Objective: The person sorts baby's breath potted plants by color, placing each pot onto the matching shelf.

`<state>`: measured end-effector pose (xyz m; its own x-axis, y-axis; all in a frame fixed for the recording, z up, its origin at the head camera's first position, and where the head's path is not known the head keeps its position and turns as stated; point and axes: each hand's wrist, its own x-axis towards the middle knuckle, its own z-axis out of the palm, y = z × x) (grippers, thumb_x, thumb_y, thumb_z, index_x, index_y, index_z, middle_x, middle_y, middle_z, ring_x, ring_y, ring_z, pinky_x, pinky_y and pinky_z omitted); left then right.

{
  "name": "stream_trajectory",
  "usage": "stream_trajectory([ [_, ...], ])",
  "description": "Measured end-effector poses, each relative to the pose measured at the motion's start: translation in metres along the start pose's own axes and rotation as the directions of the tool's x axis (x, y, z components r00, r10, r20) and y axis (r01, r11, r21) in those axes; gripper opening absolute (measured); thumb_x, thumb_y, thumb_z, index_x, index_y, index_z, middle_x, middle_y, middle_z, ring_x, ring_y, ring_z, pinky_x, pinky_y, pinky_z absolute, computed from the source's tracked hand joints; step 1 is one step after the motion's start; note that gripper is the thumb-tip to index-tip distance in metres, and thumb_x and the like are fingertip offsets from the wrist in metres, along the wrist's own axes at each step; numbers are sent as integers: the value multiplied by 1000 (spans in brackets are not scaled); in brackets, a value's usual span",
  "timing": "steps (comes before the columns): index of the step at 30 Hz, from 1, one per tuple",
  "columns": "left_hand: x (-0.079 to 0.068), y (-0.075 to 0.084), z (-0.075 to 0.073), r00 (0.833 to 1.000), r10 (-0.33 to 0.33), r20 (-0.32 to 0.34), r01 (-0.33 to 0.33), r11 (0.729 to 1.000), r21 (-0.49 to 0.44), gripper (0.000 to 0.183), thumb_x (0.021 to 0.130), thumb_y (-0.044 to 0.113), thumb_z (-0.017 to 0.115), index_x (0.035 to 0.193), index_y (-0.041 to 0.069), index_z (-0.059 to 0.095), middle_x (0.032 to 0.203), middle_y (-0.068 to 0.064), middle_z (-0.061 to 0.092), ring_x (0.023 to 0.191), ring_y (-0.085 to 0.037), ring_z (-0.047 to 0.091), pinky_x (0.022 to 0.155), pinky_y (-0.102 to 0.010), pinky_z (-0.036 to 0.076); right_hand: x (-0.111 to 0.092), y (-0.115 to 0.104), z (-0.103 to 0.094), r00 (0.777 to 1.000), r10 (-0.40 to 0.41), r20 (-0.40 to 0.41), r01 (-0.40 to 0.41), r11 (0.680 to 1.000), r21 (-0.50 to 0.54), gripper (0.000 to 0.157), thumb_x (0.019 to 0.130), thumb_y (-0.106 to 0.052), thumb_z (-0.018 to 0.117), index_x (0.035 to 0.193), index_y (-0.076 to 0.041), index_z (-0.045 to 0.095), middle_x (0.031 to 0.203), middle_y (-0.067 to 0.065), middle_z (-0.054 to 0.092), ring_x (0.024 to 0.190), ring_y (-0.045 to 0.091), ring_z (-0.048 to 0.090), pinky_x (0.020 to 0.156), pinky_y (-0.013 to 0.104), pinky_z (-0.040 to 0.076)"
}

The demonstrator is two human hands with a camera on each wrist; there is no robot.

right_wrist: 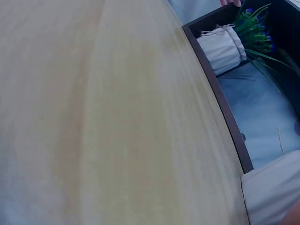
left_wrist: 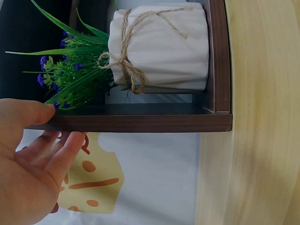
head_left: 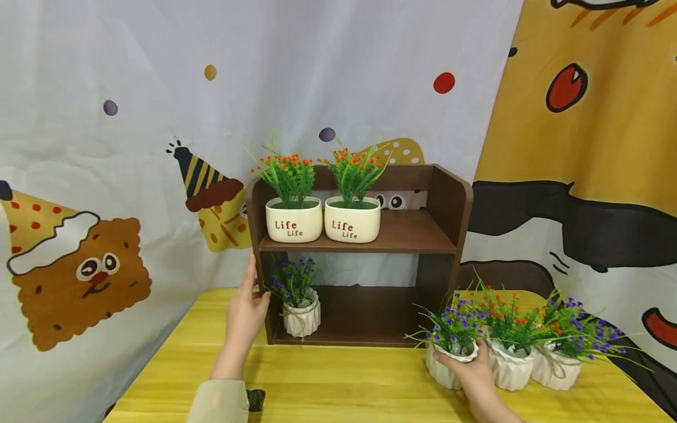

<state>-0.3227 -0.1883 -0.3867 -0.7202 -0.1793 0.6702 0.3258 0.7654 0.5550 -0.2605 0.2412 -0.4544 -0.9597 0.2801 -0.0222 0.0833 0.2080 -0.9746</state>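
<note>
My left hand (head_left: pixel 246 317) holds the left side panel of a dark brown two-tier shelf (head_left: pixel 412 230); in the left wrist view its thumb lies at the panel's inner side and fingertips at the outer. Just inside, on the lower tier, a white pot (left_wrist: pixel 159 49) with purple flowers and a twine bow stands upright. My right hand (head_left: pixel 475 373) grips a ribbed white pot (head_left: pixel 442 371) with purple flowers, at the shelf's front right corner. In the right wrist view this pot (right_wrist: pixel 274 190) shows at the lower right, with most of the hand out of frame.
Two cream pots, a left one (head_left: pixel 294 226) and a right one (head_left: pixel 352 226), with orange flowers stand on the upper tier. Right of my right hand are a white pot (head_left: pixel 510 367) with orange flowers and another (head_left: pixel 556 369) with purple ones. A small black object (head_left: pixel 256 400) lies by my left sleeve.
</note>
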Motion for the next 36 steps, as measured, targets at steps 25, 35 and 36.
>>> stream_trajectory([
  [25, -3, 1, 1, 1000, -10, 3, 10, 1000, -21, 88, 77, 4, 65, 142, 34, 14, 116, -18, 54, 80, -29, 62, 59, -41, 49, 2, 1, -6, 997, 55, 44, -54, 998, -30, 126, 63, -36, 77, 137, -5, -20, 139, 30, -15, 124, 49, 5, 97, 57, 17],
  [35, -1, 0, 2, 1000, -14, 10, 14, 1000, -24, 88, 77, 4, 65, 142, 34, 13, 116, -18, 54, 80, -29, 62, 60, -41, 50, -1, -3, -5, 999, 13, 38, -12, 1000, -29, 122, 64, -31, 77, 138, -3, -16, 139, 30, -11, 124, 48, 7, 98, 56, 14],
  [36, -1, 0, 2, 1000, -13, 10, 13, 1000, -25, 87, 77, 4, 65, 142, 33, 14, 117, -18, 54, 80, -29, 62, 60, -41, 50, -1, -5, -5, 999, 10, 32, -9, 999, -36, 122, 64, -31, 78, 138, -3, -15, 140, 30, -10, 124, 48, 7, 98, 56, 15],
])
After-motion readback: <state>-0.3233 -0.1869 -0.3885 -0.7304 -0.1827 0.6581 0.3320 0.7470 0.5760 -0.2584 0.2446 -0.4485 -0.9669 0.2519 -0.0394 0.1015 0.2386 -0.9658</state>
